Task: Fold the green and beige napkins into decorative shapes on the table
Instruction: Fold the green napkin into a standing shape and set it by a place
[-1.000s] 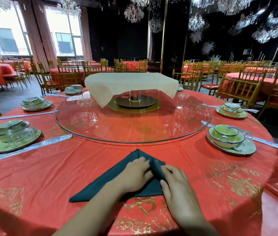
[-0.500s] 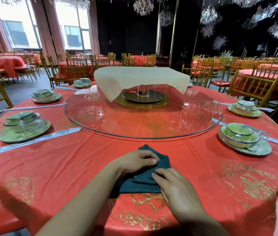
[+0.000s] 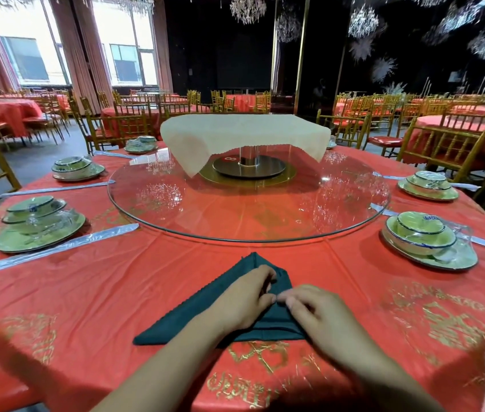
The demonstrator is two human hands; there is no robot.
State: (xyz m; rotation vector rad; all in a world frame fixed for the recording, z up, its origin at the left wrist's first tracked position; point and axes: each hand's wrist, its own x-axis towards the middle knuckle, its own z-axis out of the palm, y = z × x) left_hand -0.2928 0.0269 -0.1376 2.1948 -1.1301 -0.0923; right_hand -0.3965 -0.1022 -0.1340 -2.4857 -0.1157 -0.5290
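Your left hand (image 3: pixel 244 301) and right hand (image 3: pixel 324 319) sit close together, curled fingers of each pinching the dark green triangular cloth napkin (image 3: pixel 181 321) on the red-clothed counter (image 3: pixel 116 292).

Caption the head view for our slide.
Left hand and right hand pinch the green napkin on the tablecloth; beige napkin draped above the glass turntable.

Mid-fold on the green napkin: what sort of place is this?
Most likely a banquet hall set for a formal dinner: many red-clothed round tables with gold chairs, crystal chandeliers overhead, and place settings around a glass lazy Susan.
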